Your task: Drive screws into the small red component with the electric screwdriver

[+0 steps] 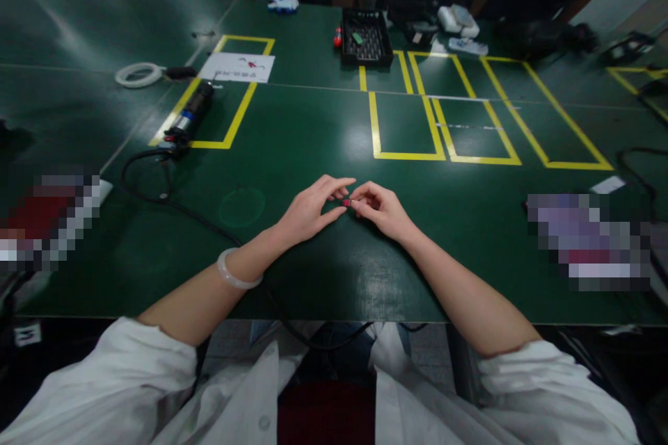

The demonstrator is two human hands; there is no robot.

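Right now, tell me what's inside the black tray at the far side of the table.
In the black tray, a small green piece lies on a dark, patterned bottom. The piece covers the part of the bottom beneath it, so nothing can be told there.

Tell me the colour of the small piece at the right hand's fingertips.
The small piece is pinkish red, as the head view shows.

Dim room; soft overhead glare on the green counter, edges stretched and dark, two patches pixelated.
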